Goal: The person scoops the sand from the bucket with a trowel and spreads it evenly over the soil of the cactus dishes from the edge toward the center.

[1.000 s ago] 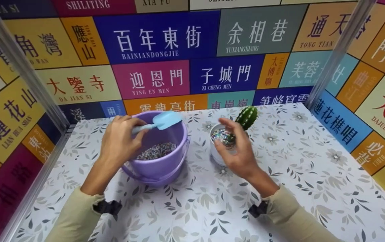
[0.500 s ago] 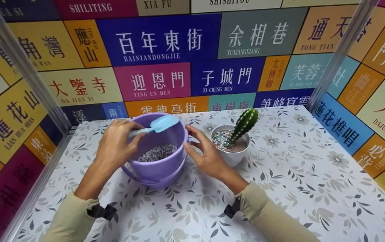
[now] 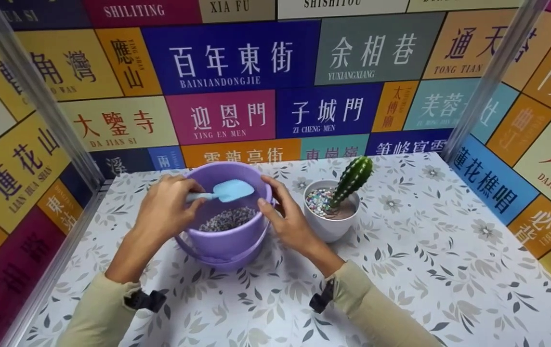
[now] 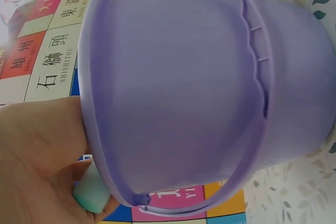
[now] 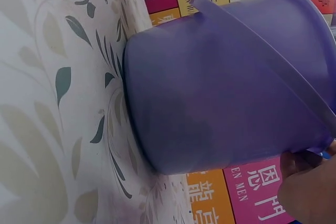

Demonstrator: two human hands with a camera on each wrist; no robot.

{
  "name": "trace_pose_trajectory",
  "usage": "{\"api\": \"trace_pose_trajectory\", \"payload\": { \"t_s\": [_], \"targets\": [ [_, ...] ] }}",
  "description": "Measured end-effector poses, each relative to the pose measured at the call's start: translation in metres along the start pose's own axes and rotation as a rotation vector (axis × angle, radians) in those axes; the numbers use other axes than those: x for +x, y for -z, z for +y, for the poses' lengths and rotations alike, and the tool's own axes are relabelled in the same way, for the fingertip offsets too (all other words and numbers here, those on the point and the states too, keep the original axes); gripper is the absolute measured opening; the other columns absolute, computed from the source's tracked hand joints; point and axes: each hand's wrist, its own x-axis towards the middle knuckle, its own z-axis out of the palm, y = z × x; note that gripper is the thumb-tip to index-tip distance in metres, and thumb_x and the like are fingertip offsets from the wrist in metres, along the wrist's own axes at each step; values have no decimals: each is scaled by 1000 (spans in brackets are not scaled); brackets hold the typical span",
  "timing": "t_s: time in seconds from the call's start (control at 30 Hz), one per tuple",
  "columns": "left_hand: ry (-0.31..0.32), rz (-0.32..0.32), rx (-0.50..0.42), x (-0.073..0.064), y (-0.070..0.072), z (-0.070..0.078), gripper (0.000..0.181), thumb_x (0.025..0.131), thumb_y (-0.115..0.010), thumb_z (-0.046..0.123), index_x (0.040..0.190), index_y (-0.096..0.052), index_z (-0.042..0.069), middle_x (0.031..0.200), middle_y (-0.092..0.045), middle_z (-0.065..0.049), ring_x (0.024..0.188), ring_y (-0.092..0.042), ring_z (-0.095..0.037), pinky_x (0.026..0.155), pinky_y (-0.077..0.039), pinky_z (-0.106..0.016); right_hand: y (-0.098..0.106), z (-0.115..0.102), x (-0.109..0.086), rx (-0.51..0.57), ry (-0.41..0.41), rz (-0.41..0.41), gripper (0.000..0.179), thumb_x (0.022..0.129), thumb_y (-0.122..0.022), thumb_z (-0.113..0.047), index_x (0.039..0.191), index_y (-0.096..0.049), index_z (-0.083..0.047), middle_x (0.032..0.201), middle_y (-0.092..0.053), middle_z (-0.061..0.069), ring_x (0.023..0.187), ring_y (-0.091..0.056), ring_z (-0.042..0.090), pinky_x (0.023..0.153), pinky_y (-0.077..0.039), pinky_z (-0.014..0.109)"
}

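A purple bucket [image 3: 229, 248] with small multicoloured gravel [image 3: 227, 220] in its bottom stands on the table. My left hand [image 3: 167, 207] grips the handle of a light blue toy shovel [image 3: 233, 190], whose blade hangs inside the bucket above the gravel. On the bucket's right side, my right hand [image 3: 290, 219] holds the rim between thumb and fingers. The left wrist view shows the shovel's handle end [image 4: 93, 190] in the left hand. Just right of the right hand is a white pot [image 3: 329, 229] with a green cactus [image 3: 352, 179] and coloured pebbles [image 3: 320, 200].
A floral cloth [image 3: 425, 270] covers the table. Behind it rises a wall of coloured sign panels [image 3: 229, 58], with clear upright posts at the left and right corners. The bucket's purple handle [image 4: 262, 93] hangs down against its side.
My right hand has moved left from the cactus pot to the bucket's rim and taken hold there. The shovel's blade has lowered a little into the bucket.
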Motion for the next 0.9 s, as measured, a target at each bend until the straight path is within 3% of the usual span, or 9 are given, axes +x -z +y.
{"api": "trace_pose_trajectory", "payload": {
  "t_s": [0.17, 0.3, 0.5, 0.73, 0.9],
  "targets": [
    [48, -119, 130, 6, 4, 8, 14, 90, -83, 13, 102, -84, 9, 105, -81, -16, 106, -64, -41, 95, -48, -62, 2, -1, 0, 30, -21, -7, 58, 112, -58, -21, 167, -37, -16, 174, -38, 8, 157, -43, 27, 124, -45, 45],
    [75, -166, 260, 9, 4, 17, 14, 85, -82, 13, 97, -82, 6, 107, -80, -21, 110, -63, -44, 96, -47, -63, 2, -1, 0, 45, -20, -17, 60, 112, -58, -21, 167, -36, -14, 174, -37, 9, 159, -42, 29, 125, -44, 45],
    [124, -254, 420, 19, -6, 29, 22, 87, -76, 5, 108, -79, 0, 116, -75, -26, 120, -57, -44, 103, -42, -61, 2, -1, -1, 84, -9, -22, 60, 112, -57, -19, 167, -35, -11, 173, -38, 10, 158, -43, 30, 125, -43, 46],
    [118, -305, 516, 25, -26, 31, 34, 105, -49, -1, 117, -81, 5, 120, -75, -22, 121, -52, -40, 104, -39, -55, 1, 1, -2, 84, -14, -37, 59, 113, -56, -18, 167, -35, -12, 174, -37, 12, 159, -41, 34, 126, -42, 46],
    [76, -320, 530, 28, -26, 29, 31, 102, -55, -1, 117, -80, 7, 118, -76, -19, 119, -53, -40, 102, -40, -55, 1, 0, -2, 91, -20, -29, 58, 113, -56, -19, 167, -35, -13, 174, -36, 12, 158, -42, 33, 126, -42, 45]
  ]
}}
